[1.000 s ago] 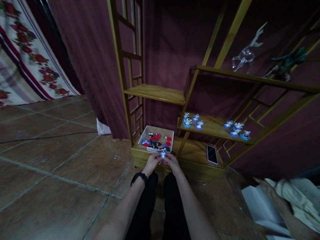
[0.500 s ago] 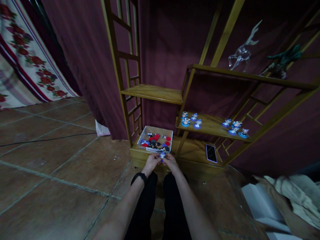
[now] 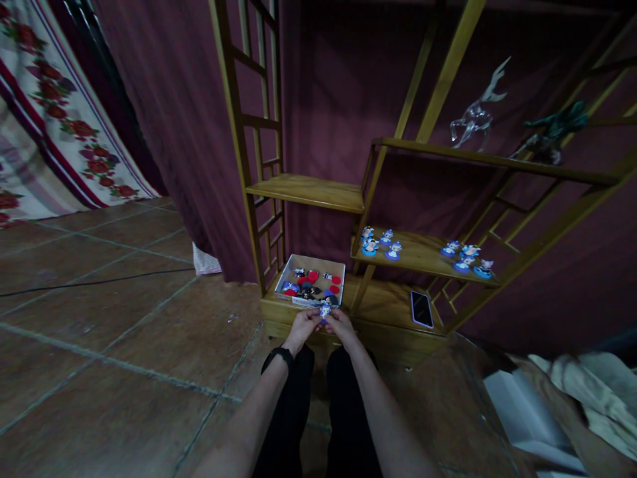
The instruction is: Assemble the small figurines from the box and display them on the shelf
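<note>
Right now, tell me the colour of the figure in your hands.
Blue and white figure; best in the head view.

Item: one small blue-and-white toy figurine (image 3: 325,310), pale at the top and blue at the bottom. Fine detail is too small to read, and its tilt cannot be determined.

Location: clear of any surface, pinched at either side between the fingertips of the left hand (image 3: 304,324) and the right hand (image 3: 342,323). It sits just in front of the near wall of the open cardboard box (image 3: 318,263).
</note>
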A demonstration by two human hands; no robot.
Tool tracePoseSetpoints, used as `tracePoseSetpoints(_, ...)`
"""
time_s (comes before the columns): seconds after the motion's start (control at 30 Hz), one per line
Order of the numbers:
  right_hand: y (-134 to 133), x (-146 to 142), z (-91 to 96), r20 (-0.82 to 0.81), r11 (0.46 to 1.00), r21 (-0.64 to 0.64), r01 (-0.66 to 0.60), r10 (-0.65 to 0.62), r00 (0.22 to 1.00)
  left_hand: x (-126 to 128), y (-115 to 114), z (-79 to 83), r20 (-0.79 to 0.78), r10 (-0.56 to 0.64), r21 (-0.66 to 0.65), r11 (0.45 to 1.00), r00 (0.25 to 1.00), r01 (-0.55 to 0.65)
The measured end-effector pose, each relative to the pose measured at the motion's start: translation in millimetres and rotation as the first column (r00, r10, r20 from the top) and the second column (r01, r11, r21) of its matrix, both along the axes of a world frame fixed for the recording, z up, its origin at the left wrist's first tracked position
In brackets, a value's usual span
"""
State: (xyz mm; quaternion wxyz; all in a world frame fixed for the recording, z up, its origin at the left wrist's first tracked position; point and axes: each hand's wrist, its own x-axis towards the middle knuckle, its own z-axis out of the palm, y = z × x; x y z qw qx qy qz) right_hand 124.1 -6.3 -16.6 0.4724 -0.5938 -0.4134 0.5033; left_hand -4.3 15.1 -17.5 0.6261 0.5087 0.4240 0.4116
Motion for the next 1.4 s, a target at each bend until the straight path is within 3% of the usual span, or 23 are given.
tracePoseSetpoints(0.4, -2.4, 2.8, -4.4, 0.042, 0.998, -0.022, -0.065, 0.066, 0.997, -0.9, -6.8, 1.1, 0.031, 0.018, -0.016, 1.000, 0.999, -0.018)
tracePoseSetpoints(0.7, -10.9, 3.1, 5.8, -0.028, 0.998, 0.021, -0.066, 0.066, 0.997, -1.1, -14.3, 8.1, 0.126, 0.080, -0.106, 0.992, 0.989, -0.067)
tracePoseSetpoints(1.03, -15.1, 1.3, 10.9, -0.138, 1.000, 0.017, -0.002, 0.004, 0.990, -5.9, -13.9, 10.6, 0.125, -0.024, -0.053, 0.998, 0.992, 0.031)
tracePoseSetpoints(1.4, -10.6, 1.5, 8.0, -0.165, 1.000, 0.024, -0.011, 0.015, 0.986, -3.5, -11.1, 6.6, 0.184, 0.081, -0.116, 0.991, 0.980, -0.060)
